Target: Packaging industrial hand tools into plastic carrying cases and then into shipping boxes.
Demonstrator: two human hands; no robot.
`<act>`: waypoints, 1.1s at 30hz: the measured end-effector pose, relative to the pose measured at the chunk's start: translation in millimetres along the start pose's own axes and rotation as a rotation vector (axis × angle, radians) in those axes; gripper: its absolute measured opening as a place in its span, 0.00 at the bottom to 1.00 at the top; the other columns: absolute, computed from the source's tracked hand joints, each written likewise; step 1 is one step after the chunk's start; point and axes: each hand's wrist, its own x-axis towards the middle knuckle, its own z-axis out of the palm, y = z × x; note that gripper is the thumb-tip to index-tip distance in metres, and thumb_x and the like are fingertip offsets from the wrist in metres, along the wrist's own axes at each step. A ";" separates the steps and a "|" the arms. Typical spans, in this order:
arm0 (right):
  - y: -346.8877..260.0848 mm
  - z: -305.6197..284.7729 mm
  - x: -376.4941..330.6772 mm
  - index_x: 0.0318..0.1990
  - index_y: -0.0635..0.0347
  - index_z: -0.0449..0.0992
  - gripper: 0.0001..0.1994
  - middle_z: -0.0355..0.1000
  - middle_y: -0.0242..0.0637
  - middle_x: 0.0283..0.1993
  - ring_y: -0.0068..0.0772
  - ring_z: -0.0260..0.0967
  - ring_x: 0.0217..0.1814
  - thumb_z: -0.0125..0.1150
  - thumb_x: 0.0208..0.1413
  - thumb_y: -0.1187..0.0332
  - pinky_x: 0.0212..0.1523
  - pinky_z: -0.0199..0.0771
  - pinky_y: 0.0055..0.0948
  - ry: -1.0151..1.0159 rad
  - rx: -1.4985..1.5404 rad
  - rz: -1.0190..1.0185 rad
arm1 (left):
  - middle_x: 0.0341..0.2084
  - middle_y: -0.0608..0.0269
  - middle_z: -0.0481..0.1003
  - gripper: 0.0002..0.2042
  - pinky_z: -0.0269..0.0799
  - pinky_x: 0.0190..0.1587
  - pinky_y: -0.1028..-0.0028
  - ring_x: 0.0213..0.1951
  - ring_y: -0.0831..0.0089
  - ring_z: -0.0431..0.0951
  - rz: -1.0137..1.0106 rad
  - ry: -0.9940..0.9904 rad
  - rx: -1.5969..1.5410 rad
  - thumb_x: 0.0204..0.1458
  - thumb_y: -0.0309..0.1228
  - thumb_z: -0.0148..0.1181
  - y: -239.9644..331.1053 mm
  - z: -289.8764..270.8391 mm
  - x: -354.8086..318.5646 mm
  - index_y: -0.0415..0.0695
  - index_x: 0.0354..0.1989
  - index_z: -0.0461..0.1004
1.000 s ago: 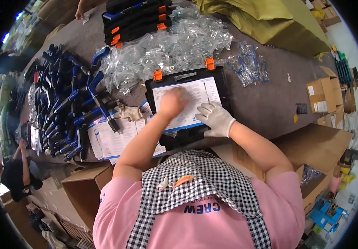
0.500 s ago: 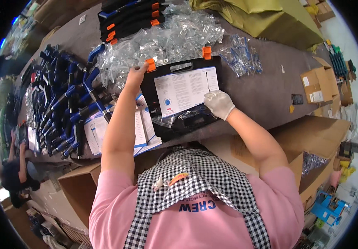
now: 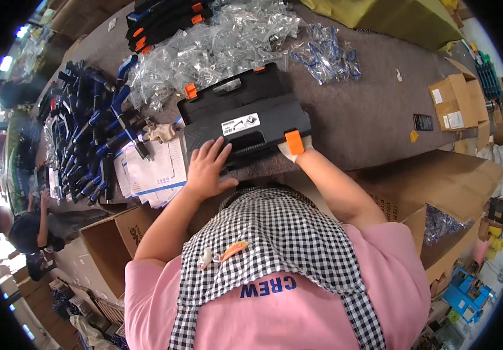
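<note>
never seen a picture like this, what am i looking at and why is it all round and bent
This is a wide fisheye camera worn on a person's head, looking down at their own arms, so straight edges curve. No machine here, only two hands. The bare left hand lies flat on a closed black case with orange latches. The white-gloved right hand grips the case's near corner at a latch. On the grey table lie blue-handled tools, clear plastic bags, paper leaflets and more black cases. Cardboard boxes stand around.
</note>
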 end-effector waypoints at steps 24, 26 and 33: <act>24.1 -121.4 45.1 0.58 0.50 0.73 0.33 0.69 0.41 0.57 0.48 0.66 0.58 0.69 0.37 0.65 0.61 0.66 0.41 -0.111 0.164 -0.718 | 0.41 0.57 0.78 0.31 0.68 0.55 0.61 0.55 0.56 0.72 -0.067 0.002 0.309 0.41 0.52 0.67 -21.1 -44.9 92.6 0.44 0.50 0.75; 26.6 -115.2 50.0 0.56 0.52 0.75 0.32 0.68 0.43 0.59 0.49 0.65 0.58 0.69 0.36 0.66 0.61 0.66 0.41 -0.115 0.237 -0.669 | 0.45 0.54 0.77 0.45 0.68 0.57 0.63 0.57 0.55 0.71 -0.203 0.009 0.382 0.31 0.64 0.68 -30.9 -69.9 81.2 0.44 0.57 0.71; 27.8 -103.6 71.3 0.53 0.51 0.77 0.29 0.68 0.42 0.60 0.49 0.63 0.61 0.70 0.35 0.73 0.63 0.65 0.41 -0.114 0.415 -0.581 | 0.53 0.50 0.72 0.40 0.66 0.59 0.61 0.56 0.51 0.69 -0.306 0.045 -0.216 0.28 0.32 0.77 -93.7 -36.3 30.2 0.42 0.56 0.68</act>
